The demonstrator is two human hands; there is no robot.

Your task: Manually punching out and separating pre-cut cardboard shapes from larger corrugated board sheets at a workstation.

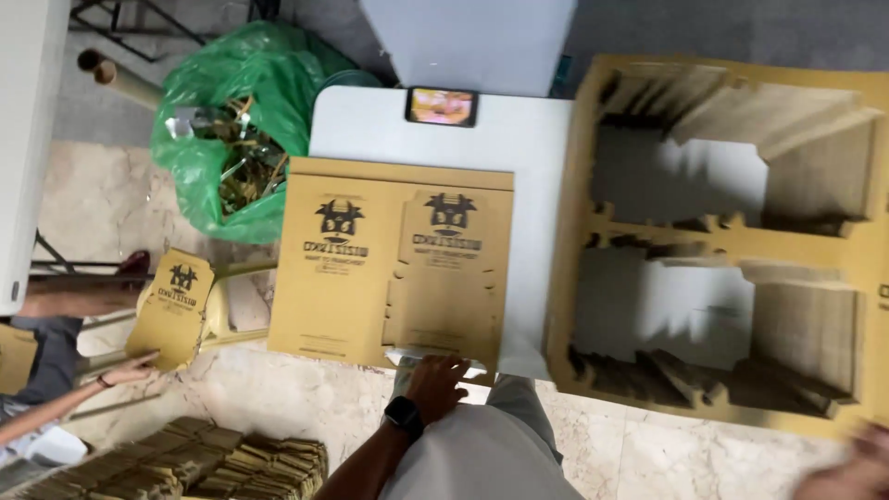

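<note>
- I see a white table (528,148) running away from me, its near edge just above my lap.
- The largest thing on it is a big brown die-cut cardboard sheet (722,236) with two large cut-out windows. It covers the table's right side and hangs well past the right edge and the near edge.
- Next in size, a flat printed cardboard blank (389,264) lies over the table's left edge. Its left half juts out beyond that edge, and its near end overhangs the near edge.
- Off the table's far left corner, a green plastic bag (227,120) full of cardboard scraps sits on the floor.
- On the floor near the bottom left, a stack of folded cardboard pieces (199,463) lies well apart from the table.
- A co-worker's hand (134,368) at the left touches a smaller printed cardboard piece (171,310) beside a stool.
- A phone (441,106) with a lit screen lies at the table's far edge.
- My left hand (437,384), a dark watch on its wrist, rests fingers spread and flat at the blank's near end, pressing rather than gripping it.
- My right hand (847,472) is a blur at the lower right, below the die-cut sheet's near edge; I cannot tell how far open it is or whether it has hold of anything.
</note>
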